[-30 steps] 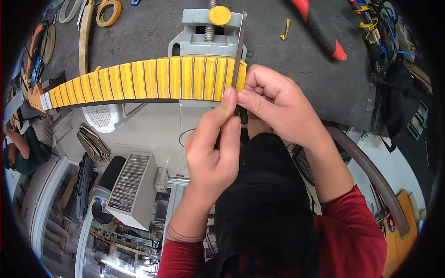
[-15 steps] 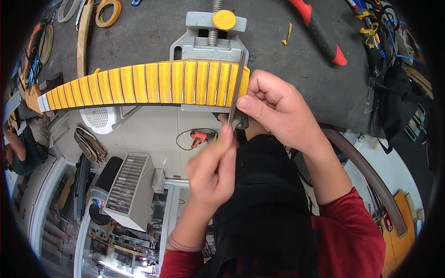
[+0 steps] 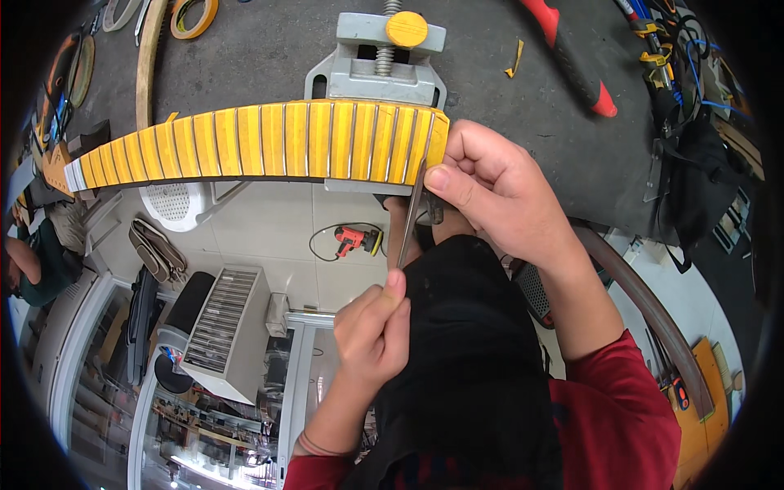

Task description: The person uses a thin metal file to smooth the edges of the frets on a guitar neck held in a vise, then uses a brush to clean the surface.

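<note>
A guitar neck (image 3: 245, 143) with yellow tape between its metal frets lies across the bench edge, over a grey vise (image 3: 376, 82) with a yellow knob (image 3: 406, 29). A slim metal file (image 3: 411, 220) points up from below the neck onto its right end, near the last frets. My left hand (image 3: 371, 327) is closed on the lower end of the file, below the neck. My right hand (image 3: 502, 200) is closed at the neck's right end, thumb pressed by the file's upper part; its fingertips are partly hidden.
On the bench (image 3: 237, 65) lie tape rolls (image 3: 194, 23), a wooden strip (image 3: 149, 65), a red-black tool (image 3: 563, 57) and cluttered tools at both sides. Below are a red power tool (image 3: 351, 241), a white stool (image 3: 171, 208) and another person (image 3: 37, 265) at far left.
My left hand and the file have slid down, away from the bench, uncovering more frets and the red power tool. My right hand stays at the neck's end.
</note>
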Demonstrator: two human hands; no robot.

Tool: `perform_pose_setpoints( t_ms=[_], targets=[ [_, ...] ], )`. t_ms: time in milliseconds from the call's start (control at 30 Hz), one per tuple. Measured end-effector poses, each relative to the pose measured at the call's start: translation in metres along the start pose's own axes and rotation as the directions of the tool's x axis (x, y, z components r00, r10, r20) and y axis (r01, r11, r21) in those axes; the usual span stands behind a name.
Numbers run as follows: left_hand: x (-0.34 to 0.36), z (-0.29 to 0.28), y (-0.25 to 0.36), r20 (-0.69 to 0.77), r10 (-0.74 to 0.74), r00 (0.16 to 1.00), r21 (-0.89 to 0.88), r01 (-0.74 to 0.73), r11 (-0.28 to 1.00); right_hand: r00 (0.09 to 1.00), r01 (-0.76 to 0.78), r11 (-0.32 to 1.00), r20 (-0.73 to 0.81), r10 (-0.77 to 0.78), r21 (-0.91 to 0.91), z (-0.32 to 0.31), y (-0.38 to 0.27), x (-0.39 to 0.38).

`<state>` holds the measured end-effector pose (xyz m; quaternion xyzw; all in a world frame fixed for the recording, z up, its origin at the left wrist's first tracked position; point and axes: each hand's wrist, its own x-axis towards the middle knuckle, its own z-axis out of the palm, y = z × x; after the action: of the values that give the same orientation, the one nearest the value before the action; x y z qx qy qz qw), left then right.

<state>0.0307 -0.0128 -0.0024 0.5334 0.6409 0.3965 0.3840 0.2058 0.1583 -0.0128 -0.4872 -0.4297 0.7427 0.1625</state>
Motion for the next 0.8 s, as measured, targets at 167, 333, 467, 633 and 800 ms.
perform_pose_setpoints(
  t_ms=[167,333,467,633,800],
  targets=[
    [0.072,0.017,0.01,-0.064,0.077,0.995,-0.009,-0.078,0.997,1.0,-0.003,1.0,-0.002,0.004,0.022,0.004,-0.003,0.0],
    [0.013,0.011,-0.004,-0.041,0.063,0.997,-0.004,-0.063,0.998,1.0,-0.007,1.0,-0.024,0.006,-0.02,-0.001,-0.002,-0.002],
    [-0.007,0.001,-0.002,-0.018,0.019,1.0,0.05,-0.018,0.999,1.0,0.01,0.999,-0.008,-0.01,-0.043,0.002,0.0,0.001],
    [0.073,0.023,0.007,-0.073,0.041,0.997,-0.024,-0.043,0.999,1.0,-0.021,1.0,-0.01,0.021,0.001,0.003,-0.004,-0.001],
    [-0.011,0.009,-0.012,-0.082,0.062,0.995,-0.019,-0.063,0.998,0.999,0.036,0.998,-0.023,-0.037,-0.042,0.002,0.002,-0.001]
  ],
)
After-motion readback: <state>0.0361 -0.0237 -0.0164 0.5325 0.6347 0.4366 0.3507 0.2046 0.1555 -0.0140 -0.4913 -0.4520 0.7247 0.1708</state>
